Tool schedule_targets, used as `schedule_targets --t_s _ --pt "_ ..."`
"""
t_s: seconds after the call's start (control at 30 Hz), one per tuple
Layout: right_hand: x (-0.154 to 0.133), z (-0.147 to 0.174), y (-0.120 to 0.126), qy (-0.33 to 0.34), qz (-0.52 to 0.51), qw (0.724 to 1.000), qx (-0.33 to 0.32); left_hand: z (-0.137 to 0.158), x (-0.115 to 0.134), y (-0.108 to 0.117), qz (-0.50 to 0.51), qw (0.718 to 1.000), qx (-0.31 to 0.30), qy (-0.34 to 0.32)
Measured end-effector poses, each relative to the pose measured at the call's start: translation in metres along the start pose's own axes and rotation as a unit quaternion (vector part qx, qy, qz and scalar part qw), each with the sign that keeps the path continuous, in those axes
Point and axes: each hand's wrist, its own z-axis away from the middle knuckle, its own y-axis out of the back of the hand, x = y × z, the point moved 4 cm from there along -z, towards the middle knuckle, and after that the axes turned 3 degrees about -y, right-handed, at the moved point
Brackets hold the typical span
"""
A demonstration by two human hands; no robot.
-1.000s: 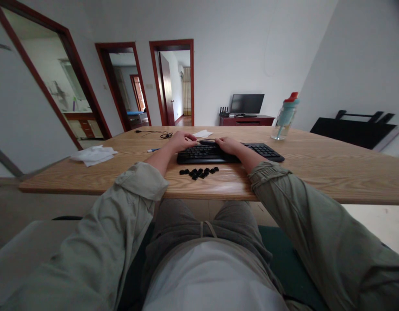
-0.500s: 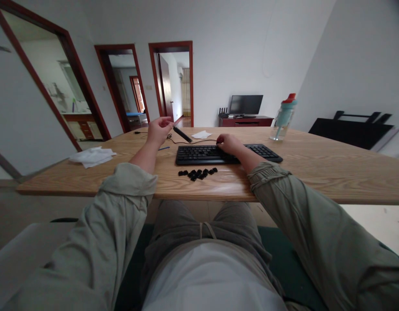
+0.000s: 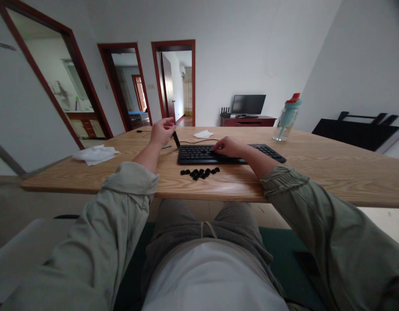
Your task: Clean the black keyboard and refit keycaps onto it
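A black keyboard (image 3: 194, 156) lies on the wooden table in front of me. My left hand (image 3: 162, 132), raised beyond the keyboard's left end, is closed on a slim black stick-like tool (image 3: 176, 139). Its lower end points down near the keyboard's far left corner; I cannot make out its exact kind. Over the middle of the keys, my right hand (image 3: 232, 147) has its fingers drawn together at the keys; whatever they pinch is hidden. Several loose black keycaps (image 3: 199, 173) lie in a cluster between the keyboard and the table's near edge.
White tissues (image 3: 95, 154) lie on the table's left side, and another white tissue (image 3: 203, 134) rests behind the keyboard. A blue pen-like stick (image 3: 167, 147) is by my left hand. A clear bottle with a red and teal lid (image 3: 287, 117) stands at the right.
The black tool in my left hand has swung from slanting rightward to nearly upright. My right hand has moved from the keyboard's far edge nearer, over the keys.
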Motion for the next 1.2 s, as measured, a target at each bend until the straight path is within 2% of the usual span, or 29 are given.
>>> schedule_targets --t_s 0.17,0.4,0.63,1.2 --pt "0.005 0.009 0.004 -0.03 -0.027 0.999 0.016 0.004 0.005 -0.004 0.024 1.0 -0.012 0.003" --pt "0.0 0.01 0.003 -0.024 -0.05 0.998 0.019 0.011 0.005 -0.017 0.045 0.995 -0.087 0.035" --pt "-0.002 0.006 -0.004 0.025 -0.068 0.997 0.026 0.012 0.007 -0.018 0.046 0.994 -0.093 0.026" --pt "-0.01 0.01 -0.003 0.034 -0.049 0.998 0.035 0.012 0.008 -0.018 0.021 0.994 -0.103 0.017"
